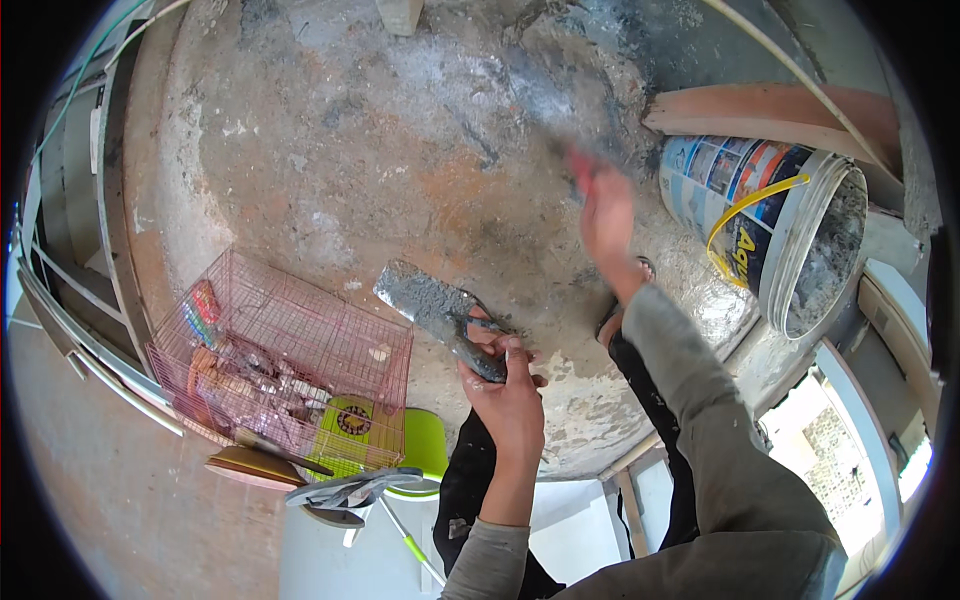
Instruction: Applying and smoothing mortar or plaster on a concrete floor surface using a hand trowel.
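Observation:
My left hand (505,405) is closed round the dark handle of a plastering trowel (425,300). Wet grey mortar covers the upper face of its blade, which points up and to the left. Further up and to the right, my right hand (608,225) grips a red-handled tool (580,165). Motion smears that tool's far end, so its kind is unclear. It is over a rough, stained concrete surface (400,150) with a darker, wet-looking grey patch near the tool.
A bucket with a yellow handle (735,225) lies tipped at the right, grey inside, beside a reddish board (780,110). At the lower left are a pink wire cage (290,350) and a green bin (428,445). My sandalled feet stand below my hands.

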The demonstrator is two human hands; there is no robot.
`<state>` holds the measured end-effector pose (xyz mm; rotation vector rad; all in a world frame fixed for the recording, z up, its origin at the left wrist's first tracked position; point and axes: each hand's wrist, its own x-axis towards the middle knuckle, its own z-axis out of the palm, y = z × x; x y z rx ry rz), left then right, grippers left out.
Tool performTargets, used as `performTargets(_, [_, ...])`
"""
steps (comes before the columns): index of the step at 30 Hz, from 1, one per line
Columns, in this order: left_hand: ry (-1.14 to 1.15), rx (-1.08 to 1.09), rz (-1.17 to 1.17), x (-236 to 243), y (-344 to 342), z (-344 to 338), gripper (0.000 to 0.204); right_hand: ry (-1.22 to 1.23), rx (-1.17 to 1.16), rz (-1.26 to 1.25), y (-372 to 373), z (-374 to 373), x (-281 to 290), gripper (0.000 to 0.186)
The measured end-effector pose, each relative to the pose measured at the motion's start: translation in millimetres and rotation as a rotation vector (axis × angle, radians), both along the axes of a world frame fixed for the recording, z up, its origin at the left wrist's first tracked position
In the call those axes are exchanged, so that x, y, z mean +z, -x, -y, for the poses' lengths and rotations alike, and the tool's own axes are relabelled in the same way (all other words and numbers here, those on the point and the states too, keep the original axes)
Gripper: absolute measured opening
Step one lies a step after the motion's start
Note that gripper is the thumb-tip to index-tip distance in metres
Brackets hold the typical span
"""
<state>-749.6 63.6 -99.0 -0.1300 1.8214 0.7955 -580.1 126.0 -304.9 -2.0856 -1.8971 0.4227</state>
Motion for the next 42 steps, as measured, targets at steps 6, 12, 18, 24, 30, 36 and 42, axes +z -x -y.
performTargets(6, [0.039, 0.004, 0.056, -11, -3, 4, 0.025, 0.262, 0.396, 0.169, 69, 126, -40, 0.053])
performTargets(12, [-0.009, 0.039, -0.025, -16, -1, -2, 0.023, 0.111, 0.087, 0.231, 100, -13, -90, 0.041])
performTargets(18, [-0.026, -0.019, -0.023, -5, 8, -6, 0.024, 0.122, -0.017, -0.030, 41, -240, -18, 0.025])
performTargets(24, [-0.021, 0.058, -0.068, -2, 9, -3, 0.025, 0.075, 0.425, 0.343, 66, -41, -7, 0.028])
performTargets(30, [-0.028, 0.108, -0.099, -6, 5, -1, 0.026, 0.211, 0.544, 0.086, 134, 92, -34, 0.039])
performTargets(36, [-0.063, 0.220, -0.223, -1, 18, 4, 0.025, 0.051, 0.273, 0.287, 129, -109, -71, 0.023])
performTargets(42, [-0.123, 0.281, -0.287, 26, 25, 33, 0.025, -0.268, 0.232, -0.020, 88, -179, -1, 0.021])
